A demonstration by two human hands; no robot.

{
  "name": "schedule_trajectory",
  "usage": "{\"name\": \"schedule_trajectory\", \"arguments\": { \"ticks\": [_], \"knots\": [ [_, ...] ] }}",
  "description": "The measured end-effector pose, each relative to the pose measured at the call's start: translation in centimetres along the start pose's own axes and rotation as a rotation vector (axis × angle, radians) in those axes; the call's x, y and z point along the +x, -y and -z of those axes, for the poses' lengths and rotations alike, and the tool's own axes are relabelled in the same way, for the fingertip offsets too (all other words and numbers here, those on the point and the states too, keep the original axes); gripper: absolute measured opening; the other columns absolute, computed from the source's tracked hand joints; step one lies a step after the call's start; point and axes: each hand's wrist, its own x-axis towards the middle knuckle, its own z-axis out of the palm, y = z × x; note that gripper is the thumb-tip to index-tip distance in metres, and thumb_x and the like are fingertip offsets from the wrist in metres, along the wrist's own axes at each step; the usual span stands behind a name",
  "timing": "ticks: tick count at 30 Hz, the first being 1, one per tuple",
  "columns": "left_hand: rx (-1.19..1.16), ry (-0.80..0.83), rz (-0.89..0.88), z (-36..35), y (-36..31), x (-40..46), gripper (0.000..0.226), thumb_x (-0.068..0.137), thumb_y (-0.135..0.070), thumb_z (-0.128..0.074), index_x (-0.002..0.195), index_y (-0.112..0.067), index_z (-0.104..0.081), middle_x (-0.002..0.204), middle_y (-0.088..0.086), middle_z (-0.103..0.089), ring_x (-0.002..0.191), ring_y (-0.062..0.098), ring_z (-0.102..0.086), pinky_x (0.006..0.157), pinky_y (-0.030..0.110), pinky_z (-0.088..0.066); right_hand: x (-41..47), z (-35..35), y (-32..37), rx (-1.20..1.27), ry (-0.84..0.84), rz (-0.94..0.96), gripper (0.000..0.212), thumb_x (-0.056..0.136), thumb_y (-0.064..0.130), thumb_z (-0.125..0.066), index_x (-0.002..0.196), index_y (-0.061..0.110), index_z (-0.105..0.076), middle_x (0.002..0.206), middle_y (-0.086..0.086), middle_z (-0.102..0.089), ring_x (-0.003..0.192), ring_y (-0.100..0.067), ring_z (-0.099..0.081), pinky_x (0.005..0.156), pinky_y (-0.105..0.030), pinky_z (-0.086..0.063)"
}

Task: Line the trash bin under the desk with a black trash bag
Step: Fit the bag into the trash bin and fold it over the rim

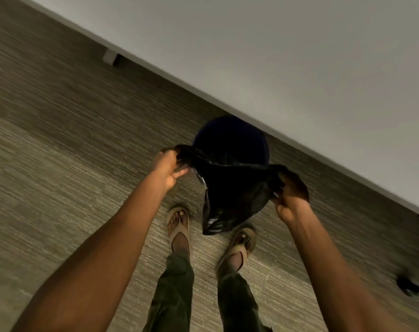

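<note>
A black trash bag point(232, 192) hangs stretched between my two hands, its closed bottom dangling above my feet. My left hand point(166, 170) grips the bag's top edge on the left. On the right, my right hand point(291, 196) grips the other side of the top edge. Just beyond the bag stands a dark round trash bin point(230, 133) on the floor, partly tucked under the desk edge. The bag covers the bin's near rim.
A pale desk top point(299, 68) fills the upper right, its edge running diagonally. A desk leg point(110, 57) stands at the upper left. Striped grey carpet point(60, 164) lies all around. My sandalled feet point(178, 224) stand below the bag. A dark chair caster point(409, 286) sits at the right.
</note>
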Motion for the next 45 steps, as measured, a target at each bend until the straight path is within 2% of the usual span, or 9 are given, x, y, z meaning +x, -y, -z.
{"name": "schedule_trajectory", "arguments": {
  "ticks": [4, 9, 14, 18, 22, 29, 33, 39, 45],
  "knots": [
    [-0.127, 0.160, 0.009, 1.0, -0.1, 1.9, 0.030, 0.102, -0.019, -0.044, 0.103, -0.010, -0.073, 0.097, 0.012, -0.076, 0.083, 0.022, -0.075, 0.072, 0.034, -0.063, 3.0, -1.4, -0.9, -0.149, -0.125, 0.235, 0.022, 0.091, 0.018, -0.065, 0.091, 0.034, -0.078, 0.103, -0.004, -0.079, 0.092, -0.027, -0.073, 0.076, -0.044, -0.058],
    [0.077, 0.058, 0.141, 2.7, 3.6, 6.8, 0.027, 0.083, -0.026, -0.050, 0.082, -0.009, -0.071, 0.081, 0.017, -0.075, 0.064, 0.031, -0.070, 0.062, 0.035, -0.058, 8.1, -1.9, -4.6, -0.365, -0.132, 0.139, 0.022, 0.092, 0.012, -0.061, 0.106, 0.013, -0.078, 0.105, -0.017, -0.078, 0.078, -0.032, -0.075, 0.058, -0.036, -0.058],
    [0.466, -0.118, -0.198, 3.4, 4.1, 11.1, 0.019, 0.092, -0.023, -0.062, 0.098, -0.012, -0.076, 0.091, 0.011, -0.075, 0.077, 0.025, -0.069, 0.057, 0.025, -0.051, 11.4, 0.0, -3.2, -0.571, 0.019, 0.201, 0.013, 0.095, 0.015, -0.067, 0.104, 0.015, -0.076, 0.107, -0.016, -0.076, 0.090, -0.031, -0.073, 0.075, -0.038, -0.057],
    [0.576, -0.132, -0.496, 3.4, 1.7, 13.7, 0.018, 0.096, -0.014, -0.063, 0.104, 0.000, -0.071, 0.098, 0.017, -0.072, 0.088, 0.025, -0.066, 0.076, 0.028, -0.047, 12.0, 1.1, 1.1, -0.602, 0.321, 0.130, 0.019, 0.093, 0.017, -0.070, 0.108, 0.006, -0.073, 0.093, -0.011, -0.076, 0.080, -0.023, -0.073, 0.060, -0.024, -0.059],
    [0.884, -0.089, -0.476, 3.3, 1.3, 13.5, 0.017, 0.098, -0.020, -0.061, 0.108, -0.011, -0.070, 0.098, 0.004, -0.066, 0.092, 0.023, -0.062, 0.080, 0.028, -0.045, 13.4, 1.2, 1.3, -0.986, 0.323, 0.186, 0.009, 0.093, 0.021, -0.073, 0.092, 0.013, -0.078, 0.090, -0.003, -0.076, 0.080, -0.015, -0.072, 0.054, -0.011, -0.051],
    [0.889, 0.141, -0.715, 2.8, 2.7, 10.9, 0.030, 0.092, -0.015, -0.063, 0.078, -0.041, -0.070, 0.089, -0.013, -0.073, 0.096, 0.017, -0.072, 0.092, 0.038, -0.057, 13.2, 0.9, 2.1, -0.852, 0.261, 0.393, 0.013, 0.095, 0.024, -0.071, 0.097, 0.013, -0.078, 0.088, -0.005, -0.075, 0.069, -0.001, -0.071, 0.062, -0.018, -0.057],
    [0.822, 0.230, -0.696, 3.3, 2.3, 9.0, 0.023, 0.097, -0.018, -0.062, 0.090, -0.035, -0.075, 0.088, -0.016, -0.075, 0.092, 0.003, -0.070, 0.084, 0.026, -0.055, 11.4, 0.6, 2.3, -0.535, 0.217, 0.398, 0.030, 0.070, 0.051, -0.076, 0.089, 0.028, -0.077, 0.080, 0.008, -0.080, 0.074, -0.006, -0.075, 0.065, -0.022, -0.061],
    [1.014, 0.441, -0.375, 6.1, 8.5, 7.9, 0.019, 0.099, -0.023, -0.060, 0.095, -0.032, -0.076, 0.099, -0.013, -0.079, 0.100, 0.008, -0.073, 0.102, 0.043, -0.054, 10.0, 2.9, -4.2, -0.779, 0.154, 0.175, 0.019, 0.097, 0.009, -0.066, 0.088, 0.024, -0.075, 0.084, -0.004, -0.080, 0.064, -0.016, -0.075, 0.052, -0.024, -0.055],
    [0.905, 0.360, -0.523, 5.7, 8.0, 9.9, 0.027, 0.099, -0.016, -0.059, 0.090, -0.036, -0.076, 0.096, -0.016, -0.078, 0.098, 0.009, -0.073, 0.093, 0.036, -0.056, 11.7, 2.5, -3.0, -0.690, 0.207, 0.199, 0.033, 0.099, 0.014, -0.063, 0.071, 0.023, -0.078, 0.073, 0.001, -0.077, 0.074, -0.020, -0.071, 0.069, -0.030, -0.055]
  ]
}}
